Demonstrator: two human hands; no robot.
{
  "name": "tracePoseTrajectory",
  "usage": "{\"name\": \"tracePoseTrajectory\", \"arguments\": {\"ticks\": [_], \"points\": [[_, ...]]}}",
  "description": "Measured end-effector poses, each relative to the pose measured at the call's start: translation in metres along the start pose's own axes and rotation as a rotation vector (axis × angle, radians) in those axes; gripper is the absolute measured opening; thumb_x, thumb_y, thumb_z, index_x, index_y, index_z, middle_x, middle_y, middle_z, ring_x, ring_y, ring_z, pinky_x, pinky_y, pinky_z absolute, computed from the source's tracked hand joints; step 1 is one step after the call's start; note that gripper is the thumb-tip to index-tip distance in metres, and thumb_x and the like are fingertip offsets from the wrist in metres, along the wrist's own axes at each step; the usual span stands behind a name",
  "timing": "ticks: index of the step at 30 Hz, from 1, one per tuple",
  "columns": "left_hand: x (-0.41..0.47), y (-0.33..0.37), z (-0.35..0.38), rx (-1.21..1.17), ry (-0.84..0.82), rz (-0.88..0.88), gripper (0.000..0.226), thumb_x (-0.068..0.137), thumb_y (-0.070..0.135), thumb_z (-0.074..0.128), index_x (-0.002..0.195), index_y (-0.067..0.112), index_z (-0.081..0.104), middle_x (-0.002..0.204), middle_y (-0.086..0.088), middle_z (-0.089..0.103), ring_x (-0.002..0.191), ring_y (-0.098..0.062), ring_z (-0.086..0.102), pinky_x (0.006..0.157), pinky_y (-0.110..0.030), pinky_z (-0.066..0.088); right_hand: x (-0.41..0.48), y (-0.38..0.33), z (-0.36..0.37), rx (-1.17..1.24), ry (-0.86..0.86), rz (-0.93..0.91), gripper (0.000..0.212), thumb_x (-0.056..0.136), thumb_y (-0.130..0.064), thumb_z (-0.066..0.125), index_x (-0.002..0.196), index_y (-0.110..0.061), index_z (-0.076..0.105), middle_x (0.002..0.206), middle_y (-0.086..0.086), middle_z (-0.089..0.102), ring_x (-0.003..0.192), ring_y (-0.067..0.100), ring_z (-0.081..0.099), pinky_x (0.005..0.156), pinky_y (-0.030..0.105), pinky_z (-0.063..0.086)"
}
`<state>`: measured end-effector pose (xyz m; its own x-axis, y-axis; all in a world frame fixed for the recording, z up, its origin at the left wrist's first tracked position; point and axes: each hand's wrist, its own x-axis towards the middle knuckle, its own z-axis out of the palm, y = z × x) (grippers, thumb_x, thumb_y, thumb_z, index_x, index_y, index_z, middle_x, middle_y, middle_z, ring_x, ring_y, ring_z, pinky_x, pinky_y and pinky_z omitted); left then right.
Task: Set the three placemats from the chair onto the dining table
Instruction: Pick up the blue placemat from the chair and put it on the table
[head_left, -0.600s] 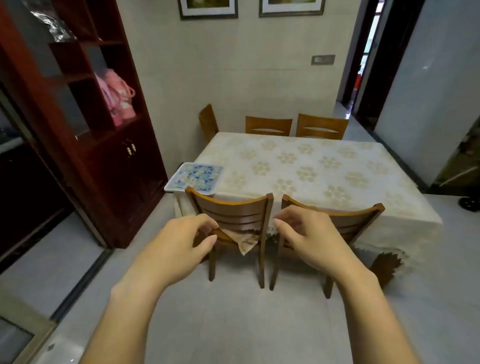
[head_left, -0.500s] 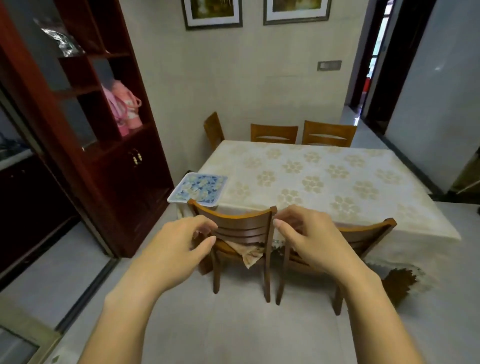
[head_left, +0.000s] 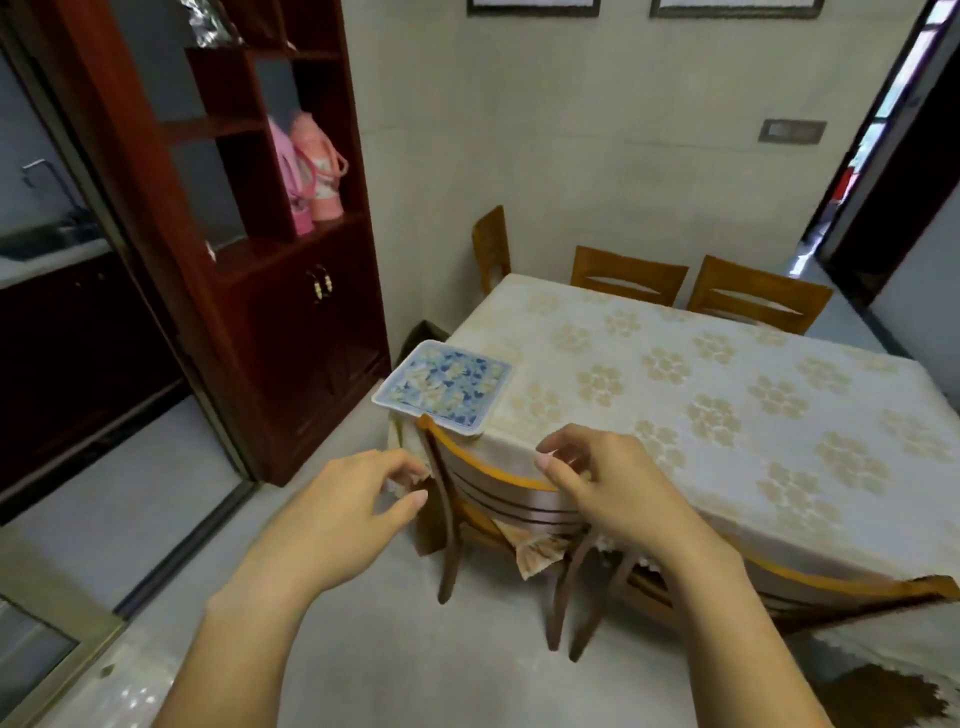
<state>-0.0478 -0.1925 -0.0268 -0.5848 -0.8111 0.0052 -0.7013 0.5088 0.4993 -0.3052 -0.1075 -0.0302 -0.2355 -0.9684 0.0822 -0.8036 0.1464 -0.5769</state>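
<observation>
A wooden chair (head_left: 470, 467) stands tucked against the near side of the dining table (head_left: 727, 395), which wears a cream flowered cloth. Through the chair's back slats a beige patterned corner of a placemat (head_left: 535, 553) hangs off the seat; how many lie there is hidden. My left hand (head_left: 358, 512) hovers just left of the chair's back post, fingers curled and apart, holding nothing. My right hand (head_left: 602, 483) rests at the top rail of the chair back, fingers bent over it, thumb forward.
A blue flowered square tray (head_left: 441, 387) sits on the table's near left corner. A dark red cabinet (head_left: 291, 291) with pink bottles stands to the left. A second chair (head_left: 810, 587) is right of the first; three more stand at the far sides. Open floor lies in front.
The view has moved closer and swung left. Both hands have come forward to the chair back, the right one now at its top rail.
</observation>
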Motion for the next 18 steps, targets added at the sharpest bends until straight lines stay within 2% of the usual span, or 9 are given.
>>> {"name": "tracePoseTrajectory", "arguments": {"ticks": [3,7,10,12,15,18], "points": [[0.034,-0.042,-0.017,0.013,0.026,-0.100,0.009,0.095,0.044,0.059,0.100,0.037,0.063,0.106,0.021,0.064,0.104,-0.003,0.060,0.091,-0.032,0.051,0.057,-0.019,0.009,-0.146,-0.060,0.002,0.027,0.098,-0.046,0.057,0.114,-0.026,0.067,0.096,-0.012,0.073,0.088,0.007,0.067,0.083,0.034,0.056],[0.086,-0.089,-0.049,0.094,0.010,-0.206,0.019,0.095,0.051,0.055,0.107,0.037,0.061,0.112,0.016,0.062,0.112,-0.012,0.060,0.094,-0.038,0.051,0.133,-0.040,0.018,-0.324,-0.059,0.071,0.033,0.096,-0.053,0.053,0.118,-0.032,0.065,0.106,-0.011,0.073,0.096,0.013,0.068,0.082,0.040,0.057],[0.121,-0.117,-0.061,0.130,0.027,-0.212,0.012,0.097,0.042,0.052,0.101,0.035,0.060,0.107,0.012,0.060,0.105,-0.017,0.060,0.092,-0.039,0.050,0.172,-0.053,0.037,-0.313,0.027,0.065,0.028,0.098,-0.051,0.052,0.113,-0.032,0.065,0.099,-0.015,0.073,0.091,0.012,0.068,0.076,0.038,0.058],[0.138,-0.132,-0.059,0.109,0.003,-0.200,0.010,0.097,0.038,0.052,0.101,0.035,0.060,0.108,0.012,0.059,0.103,-0.016,0.060,0.090,-0.038,0.050,0.188,-0.056,0.053,-0.273,0.022,0.070,0.023,0.098,-0.051,0.052,0.108,-0.035,0.066,0.090,-0.019,0.070,0.088,0.010,0.068,0.074,0.039,0.058],[0.162,-0.154,-0.049,0.061,-0.083,-0.190,0.008,0.096,0.037,0.056,0.101,0.034,0.060,0.111,0.013,0.063,0.104,-0.013,0.060,0.091,-0.037,0.051,0.210,-0.050,0.069,-0.266,-0.068,0.118,0.023,0.096,-0.053,0.053,0.105,-0.037,0.065,0.090,-0.019,0.071,0.088,0.009,0.067,0.076,0.039,0.058],[0.195,-0.168,-0.046,0.053,-0.147,-0.199,0.006,0.094,0.041,0.059,0.098,0.037,0.058,0.114,0.011,0.066,0.105,-0.014,0.062,0.092,-0.037,0.052,0.236,-0.041,0.069,-0.221,0.022,0.146,0.019,0.097,-0.050,0.054,0.101,-0.035,0.067,0.086,-0.018,0.070,0.083,0.008,0.068,0.072,0.038,0.058]]}}
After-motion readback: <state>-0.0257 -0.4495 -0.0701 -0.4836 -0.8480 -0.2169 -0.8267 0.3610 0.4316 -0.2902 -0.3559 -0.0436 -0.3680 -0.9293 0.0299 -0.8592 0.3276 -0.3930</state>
